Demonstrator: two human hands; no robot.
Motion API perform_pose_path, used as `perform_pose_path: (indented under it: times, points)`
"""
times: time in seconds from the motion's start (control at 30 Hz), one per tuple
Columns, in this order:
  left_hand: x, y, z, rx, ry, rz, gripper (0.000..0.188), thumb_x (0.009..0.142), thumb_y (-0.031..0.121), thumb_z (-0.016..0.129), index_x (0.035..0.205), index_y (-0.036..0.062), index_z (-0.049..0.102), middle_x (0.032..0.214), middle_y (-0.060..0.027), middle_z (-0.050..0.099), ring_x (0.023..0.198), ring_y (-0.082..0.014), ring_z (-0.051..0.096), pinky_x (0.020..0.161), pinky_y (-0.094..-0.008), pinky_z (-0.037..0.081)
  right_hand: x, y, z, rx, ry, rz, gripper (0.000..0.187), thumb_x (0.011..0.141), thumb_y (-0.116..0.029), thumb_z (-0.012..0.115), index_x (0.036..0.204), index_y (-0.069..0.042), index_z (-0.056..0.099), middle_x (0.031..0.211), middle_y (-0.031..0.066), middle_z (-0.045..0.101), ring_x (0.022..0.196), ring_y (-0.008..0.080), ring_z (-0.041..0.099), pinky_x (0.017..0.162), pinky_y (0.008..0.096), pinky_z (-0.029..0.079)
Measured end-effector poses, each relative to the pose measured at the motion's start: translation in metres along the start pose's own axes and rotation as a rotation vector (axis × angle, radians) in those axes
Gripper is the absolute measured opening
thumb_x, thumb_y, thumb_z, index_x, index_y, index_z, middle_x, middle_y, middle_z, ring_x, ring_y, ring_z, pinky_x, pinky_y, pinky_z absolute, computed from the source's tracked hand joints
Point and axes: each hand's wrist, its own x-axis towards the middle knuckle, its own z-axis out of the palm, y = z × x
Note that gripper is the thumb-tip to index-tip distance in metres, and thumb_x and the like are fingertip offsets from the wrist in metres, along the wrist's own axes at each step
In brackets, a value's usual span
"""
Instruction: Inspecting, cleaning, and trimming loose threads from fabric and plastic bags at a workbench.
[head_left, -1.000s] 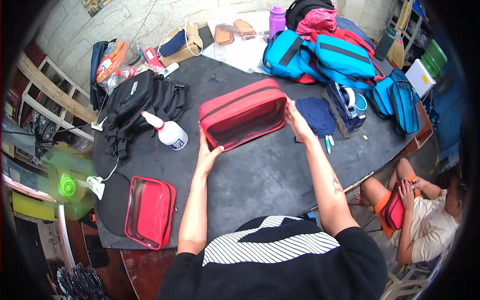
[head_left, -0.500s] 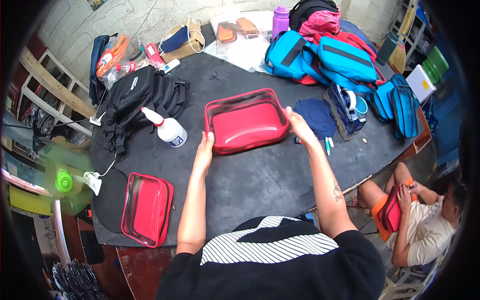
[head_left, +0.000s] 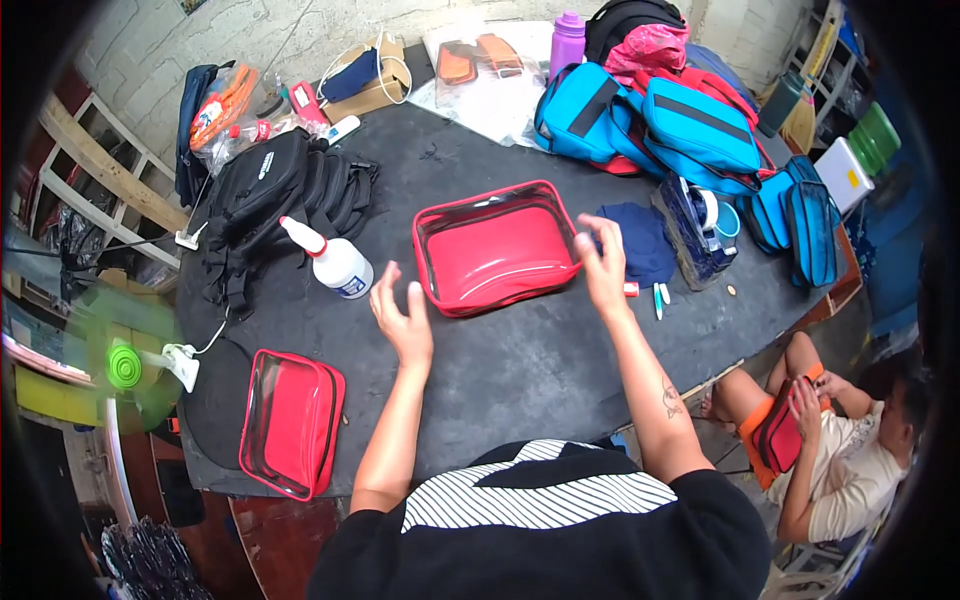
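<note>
A red pouch with a clear window and dark zipper (head_left: 497, 250) lies on the black table (head_left: 500, 375) in front of me. By its lower left corner my left hand (head_left: 403, 318) is open, fingers apart, off the pouch. My right hand (head_left: 604, 264) is at the pouch's right edge, fingers spread and thumb close to the rim; whether the thumb touches it I cannot tell. A second red clear-windowed pouch (head_left: 292, 424) rests at the table's near left corner. A white spray bottle with a red top (head_left: 342, 268) stands left of my left hand.
Black backpacks (head_left: 275, 195) lie at the left, near a spinning green fan (head_left: 124, 366). Blue bags (head_left: 700, 125), a purple bottle (head_left: 566, 45), navy cloth (head_left: 637, 245) and a tape dispenser (head_left: 694, 235) occupy the right. A seated person (head_left: 850, 450) holds a red pouch beyond the right edge.
My left hand has let go of the pouch's left side and opened, moving slightly away. My right hand's fingers have spread at the right edge. The pouch stays nearly in place.
</note>
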Motion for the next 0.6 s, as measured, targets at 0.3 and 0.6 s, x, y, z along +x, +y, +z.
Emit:
perform_pose_path:
  times: [0.3, 0.6]
  points:
    - [-0.023, 0.046, 0.038, 0.366, -0.392, 0.497, 0.026, 0.075, 0.019, 0.07, 0.097, 0.0069, 0.061, 0.093, -0.0085, 0.055, 0.089, -0.0272, 0.052, 0.077, -0.0409, 0.04, -0.031, -0.039, 0.043, -0.453, -0.311, -0.54, 0.036, 0.067, -0.013, 0.072, 0.1, -0.008, 0.059, 0.101, 0.0077, 0.053, 0.098, 0.0287, 0.048, 0.087, 0.043, 0.036]
    - [-0.018, 0.032, 0.044, 0.449, -0.461, 0.584, 0.03, 0.072, 0.02, 0.071, 0.095, 0.0055, 0.057, 0.089, -0.0084, 0.054, 0.084, -0.0277, 0.052, 0.076, -0.0414, 0.037, -0.027, -0.028, 0.046, -0.512, -0.327, -0.491, 0.031, 0.069, -0.012, 0.068, 0.097, -0.007, 0.058, 0.098, 0.0074, 0.054, 0.095, 0.0267, 0.048, 0.083, 0.0408, 0.036]
